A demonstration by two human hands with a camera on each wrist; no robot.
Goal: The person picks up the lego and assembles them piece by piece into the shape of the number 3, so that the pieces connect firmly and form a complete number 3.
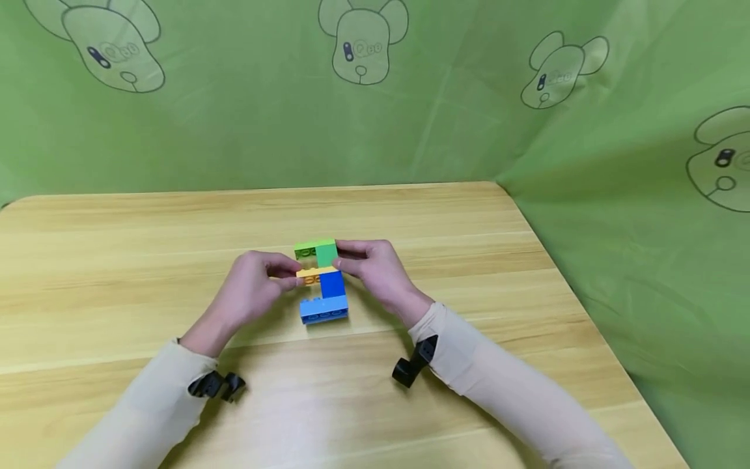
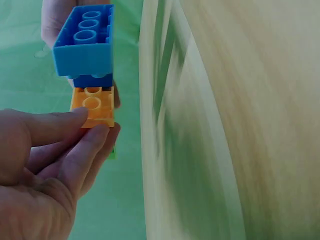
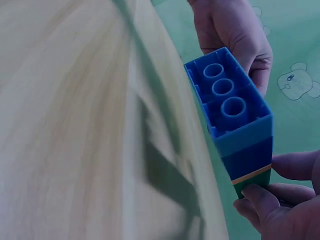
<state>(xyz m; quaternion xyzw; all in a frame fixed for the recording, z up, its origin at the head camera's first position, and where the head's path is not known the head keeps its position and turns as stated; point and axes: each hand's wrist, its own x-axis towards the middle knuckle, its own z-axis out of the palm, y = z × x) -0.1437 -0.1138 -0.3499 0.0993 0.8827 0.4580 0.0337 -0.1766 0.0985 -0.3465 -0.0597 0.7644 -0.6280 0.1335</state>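
A joined stack of toy building bricks is held up over the wooden table. In the head view its pieces run from a lime-green brick (image 1: 314, 245) at the far end through a green brick (image 1: 327, 256), an orange-yellow brick (image 1: 316, 272) and a dark blue brick (image 1: 333, 284) to a light blue brick (image 1: 324, 309) nearest me. My left hand (image 1: 252, 286) pinches the jutting end of the orange brick (image 2: 95, 105) between thumb and fingers. On the other side, my right hand (image 1: 377, 273) grips the stack around the green brick (image 3: 257, 181). Hollow undersides with tubes show on the light blue brick (image 3: 230, 95).
The wood-grain table (image 1: 281, 404) extends around both hands. A green cloth (image 1: 246, 130) printed with bear heads hangs behind it and along the right side. Black wrist cameras sit on both sleeves, the left camera (image 1: 217, 385) and the right camera (image 1: 415, 361).
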